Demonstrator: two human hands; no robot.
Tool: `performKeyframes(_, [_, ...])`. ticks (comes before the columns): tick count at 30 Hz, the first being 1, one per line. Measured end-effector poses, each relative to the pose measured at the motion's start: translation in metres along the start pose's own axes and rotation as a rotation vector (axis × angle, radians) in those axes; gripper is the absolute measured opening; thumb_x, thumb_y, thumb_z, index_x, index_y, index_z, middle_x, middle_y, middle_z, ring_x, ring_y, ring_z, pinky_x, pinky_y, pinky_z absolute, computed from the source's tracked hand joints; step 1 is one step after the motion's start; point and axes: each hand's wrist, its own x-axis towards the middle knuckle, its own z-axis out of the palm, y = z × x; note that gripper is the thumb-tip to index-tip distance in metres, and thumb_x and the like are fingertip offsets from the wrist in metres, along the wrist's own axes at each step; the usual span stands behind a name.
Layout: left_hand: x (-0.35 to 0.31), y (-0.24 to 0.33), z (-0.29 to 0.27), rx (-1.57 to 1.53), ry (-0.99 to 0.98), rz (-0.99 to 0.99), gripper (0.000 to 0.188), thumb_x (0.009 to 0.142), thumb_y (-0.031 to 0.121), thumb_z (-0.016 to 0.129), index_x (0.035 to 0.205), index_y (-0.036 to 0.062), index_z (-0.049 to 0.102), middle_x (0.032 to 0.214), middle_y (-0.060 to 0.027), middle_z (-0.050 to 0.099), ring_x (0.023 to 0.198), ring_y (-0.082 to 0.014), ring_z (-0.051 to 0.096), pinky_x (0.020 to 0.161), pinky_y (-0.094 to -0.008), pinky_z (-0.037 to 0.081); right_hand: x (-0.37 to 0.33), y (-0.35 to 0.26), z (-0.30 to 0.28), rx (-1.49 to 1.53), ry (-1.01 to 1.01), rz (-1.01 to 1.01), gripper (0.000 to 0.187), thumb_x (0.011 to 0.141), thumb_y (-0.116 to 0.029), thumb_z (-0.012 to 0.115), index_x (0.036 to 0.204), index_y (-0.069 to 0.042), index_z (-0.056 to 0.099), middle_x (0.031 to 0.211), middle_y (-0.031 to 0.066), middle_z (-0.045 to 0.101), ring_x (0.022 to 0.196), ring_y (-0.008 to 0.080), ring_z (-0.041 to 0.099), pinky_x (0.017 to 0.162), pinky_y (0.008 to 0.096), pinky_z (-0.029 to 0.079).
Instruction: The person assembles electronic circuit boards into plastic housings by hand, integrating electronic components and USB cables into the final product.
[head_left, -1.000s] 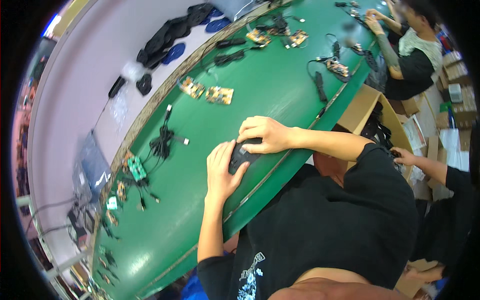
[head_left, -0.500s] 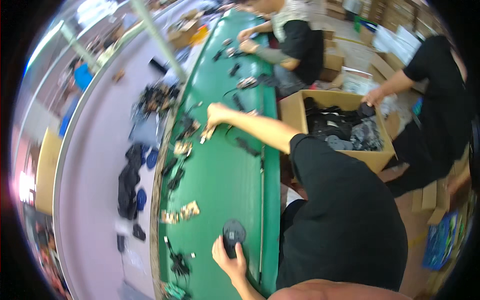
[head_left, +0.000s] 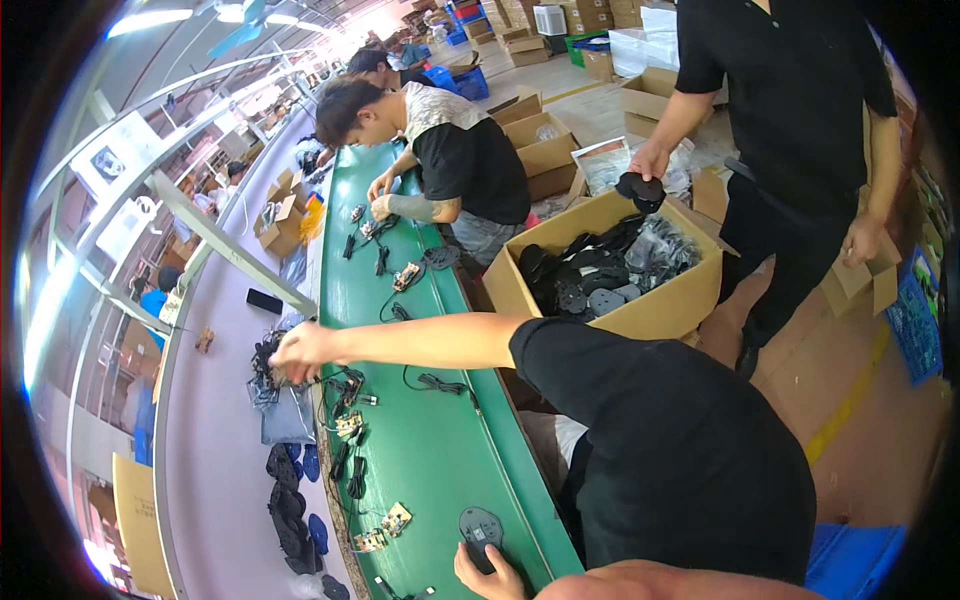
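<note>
l hand [head_left: 493, 579] half-curled, thumb + fingers gripping near edge of blk disc [head_left: 481, 524], which sits on grn worktop [head_left: 430, 450]. r hand [head_left: 303, 352] stretched fwd at pile of dk parts [head_left: 264, 365] on pale shelf [head_left: 215, 430]; fingers bent down, blurry, can't tell if holding anything. tan pcbs [head_left: 397, 519] lie l of disc, blk cables [head_left: 356, 478] farther up.

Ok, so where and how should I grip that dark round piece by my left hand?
Probably across its rim, from your near side: the dark round piece looks flat on the green belt, so opposite edges give the surest hold. Your left hand is at that near end.
</note>
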Motion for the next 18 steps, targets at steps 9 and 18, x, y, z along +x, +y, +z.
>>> performKeyframes(9, [0.019, 0.043, -0.006, -0.134, -0.036, -0.014, 0.044, 0.091, 0.011, 0.068, 0.129, -0.0078, 0.058, 0.122, -0.0224, 0.063, 0.115, -0.036, 0.059, 0.103, -0.0452, 0.045, -0.005, -0.043, 0.081, -1.391, -0.021, -0.735, 0.015, 0.068, -0.007, 0.068, 0.082, -0.002, 0.072, 0.08, 0.0172, 0.073, 0.077, 0.0369, 0.072, 0.065, 0.0459, 0.057])
performKeyframes(18, [0.022, 0.04, -0.016, -0.246, 0.034, -0.071, 0.044, 0.093, 0.013, 0.066, 0.131, -0.0069, 0.057, 0.124, -0.0191, 0.062, 0.114, -0.0312, 0.058, 0.101, -0.0422, 0.043, -0.058, -0.045, 0.134, -1.378, -0.221, -0.835, 0.013, 0.071, -0.013, 0.069, 0.077, -0.002, 0.069, 0.076, 0.0165, 0.071, 0.076, 0.037, 0.071, 0.065, 0.0474, 0.056])
